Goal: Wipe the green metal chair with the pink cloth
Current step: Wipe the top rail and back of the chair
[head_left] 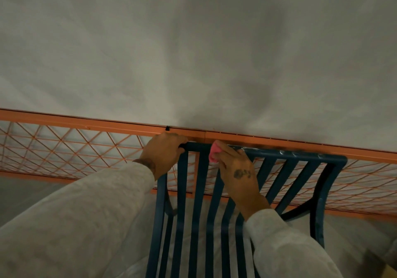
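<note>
The dark green metal chair (pixel 296 156) with a slatted back and seat fills the lower middle of the view. My left hand (pixel 162 152) grips the left end of the chair's top rail. My right hand (pixel 235 168) holds the bunched pink cloth (pixel 214 154) against the top rail, a little right of the left hand. Whitish smears show on the rail to the right of the cloth. Both arms wear pale sleeves that hide parts of the seat slats.
An orange metal mesh barrier (pixel 64 146) runs across the view just behind the chair, its top bar touching or nearly touching the chair's rail. A pale grey wall (pixel 193 52) rises behind it. Grey floor lies at the lower left.
</note>
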The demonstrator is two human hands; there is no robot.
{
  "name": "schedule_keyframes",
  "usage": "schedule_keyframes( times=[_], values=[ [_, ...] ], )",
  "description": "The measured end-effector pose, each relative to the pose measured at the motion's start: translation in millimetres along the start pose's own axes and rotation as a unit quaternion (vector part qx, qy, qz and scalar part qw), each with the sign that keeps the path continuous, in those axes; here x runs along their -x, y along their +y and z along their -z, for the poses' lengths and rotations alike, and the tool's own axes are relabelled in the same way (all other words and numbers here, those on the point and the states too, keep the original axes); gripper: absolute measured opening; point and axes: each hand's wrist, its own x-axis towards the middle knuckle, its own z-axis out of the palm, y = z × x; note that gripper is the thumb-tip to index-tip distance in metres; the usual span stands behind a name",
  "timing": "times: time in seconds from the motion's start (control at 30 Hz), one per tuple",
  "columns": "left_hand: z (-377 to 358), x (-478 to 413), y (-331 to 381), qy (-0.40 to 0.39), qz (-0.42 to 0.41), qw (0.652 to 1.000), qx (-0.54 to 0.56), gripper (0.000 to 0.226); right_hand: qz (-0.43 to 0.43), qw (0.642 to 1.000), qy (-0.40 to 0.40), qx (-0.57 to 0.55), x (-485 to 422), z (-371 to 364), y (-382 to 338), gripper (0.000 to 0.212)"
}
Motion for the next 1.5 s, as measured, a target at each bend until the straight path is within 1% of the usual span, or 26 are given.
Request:
schedule_keyframes(
  times=[0.1,0.23,0.3,0.37,0.43,0.53,0.67,0.77,0.87,0.93,1.0,1.03,1.1,1.17,1.23,1.27,1.33,1.4,1.47,1.5],
  values=[
    [-2,-1,-2,0.005,0.0,1.0,0.0,0.024,-0.042,0.999,0.0,-0.006,-8,-10,-24,0.032],
    [-2,-2,-1,0.003,0.003,1.0,-0.001,0.019,-0.061,0.997,-0.011,-0.038,-19,-31,-56,0.029],
    [-3,-2,0,0.004,0.005,1.0,0.001,0.018,-0.061,0.997,-0.022,-0.05,-19,-29,-57,0.027],
    [-4,-2,2,0.001,0.007,1.0,0.003,0.019,-0.039,0.997,-0.029,-0.059,-16,-24,-46,0.025],
    [-4,0,3,-0.002,0.01,1.0,0.005,0.022,-0.04,0.996,-0.021,-0.077,-11,-17,-30,0.025],
    [-4,1,2,0.001,0.011,1.0,0.004,0.024,-0.077,0.993,0.003,-0.092,-8,-16,-20,0.028],
    [-6,-1,1,0.0,0.015,1.0,-0.006,0.022,-0.115,0.987,0.034,-0.11,-14,-22,-46,0.023],
    [-7,-1,2,0.002,0.015,1.0,-0.005,0.021,-0.109,0.988,-0.002,-0.112,-19,-24,-59,0.019],
    [-7,-3,1,-0.012,0.015,1.0,-0.005,0.022,-0.169,0.959,-0.079,-0.215,-29,-9,-53,0.021],
    [-3,-6,4,-0.036,0.021,0.999,-0.024,0.016,-0.168,0.939,-0.09,-0.287,-26,8,-45,0.023],
    [0,-11,8,-0.056,0.029,0.996,-0.056,0.012,-0.155,0.932,-0.072,-0.32,-18,21,-37,0.026],
    [2,-15,11,-0.064,0.029,0.995,-0.065,0.014,-0.169,0.928,-0.066,-0.325,-14,27,-33,0.028],
    [0,-20,20,-0.078,0.006,0.995,-0.054,0.021,-0.226,0.906,-0.046,-0.354,-6,36,-25,0.031],
    [-5,-23,30,-0.078,-0.032,0.995,-0.043,0.027,-0.262,0.89,0.001,-0.373,0,44,-15,0.033],
    [-7,-28,40,-0.081,-0.048,0.994,-0.055,0.022,-0.285,0.872,0.058,-0.394,2,51,-3,0.032],
    [-8,-30,43,-0.08,-0.047,0.994,-0.06,0.019,-0.295,0.869,0.082,-0.389,2,52,4,0.033],
    [-8,-33,44,-0.078,-0.043,0.994,-0.063,0.015,-0.311,0.874,0.119,-0.353,3,54,17,0.035],
    [-8,-33,44,-0.075,-0.037,0.994,-0.067,0.014,-0.301,0.886,0.144,-0.322,4,57,23,0.036],
    [-10,-30,45,-0.063,-0.031,0.996,-0.063,0.012,-0.267,0.901,0.136,-0.314,5,56,22,0.036],
    [-11,-29,46,-0.057,-0.032,0.996,-0.058,0.011,-0.243,0.912,0.119,-0.31,6,52,18,0.035]
  ],
)
